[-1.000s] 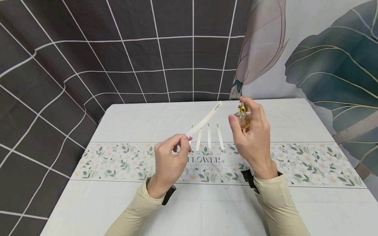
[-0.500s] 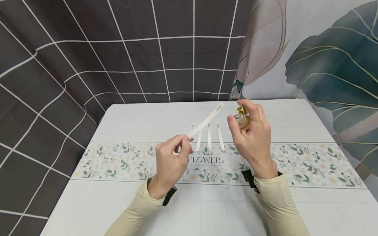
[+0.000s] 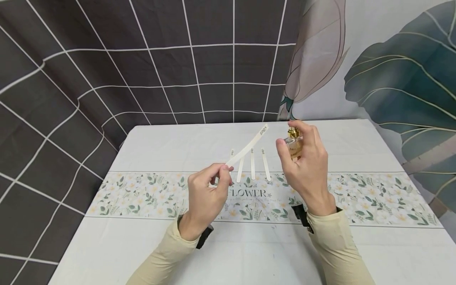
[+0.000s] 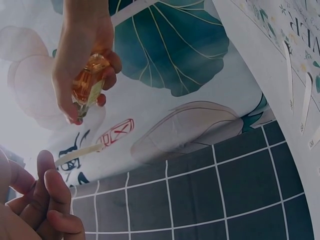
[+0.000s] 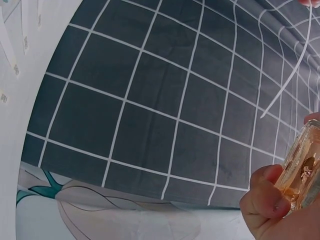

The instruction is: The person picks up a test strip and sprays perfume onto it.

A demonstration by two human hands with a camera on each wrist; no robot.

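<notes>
Two bare hands are raised above a white table [image 3: 249, 255]: the person's left hand [image 3: 208, 194] pinches one end of a long, narrow cream-white strip [image 3: 247, 148] between thumb and fingers, while the right hand [image 3: 308, 170] curls around a small clear-glass bottle of amber liquid [image 3: 295, 148], index fingertip atop its shiny gold-coloured collar [image 3: 293, 133]. The strip is in the air, its free end near the bottle but apart from it.

Seen from the head, the strip's long axis slants from the pinch away from the person and to the right, its dark-printed end outermost. The bottle is held roughly upright, collar uppermost; which way its nozzle faces cannot be told. Beyond the left hand, four similar white strips [image 3: 265, 164] lie fanned on the table, their near ends over a floral printed band [image 3: 374, 194].

The left wrist view adds fingers on the bottle's far side and a red seal-like print [image 4: 116, 134] on the hanging fabric. The right wrist view catches the held strip nearly edge-on, bowed, and a coppery mark [image 5: 306, 172] on the bottle.
</notes>
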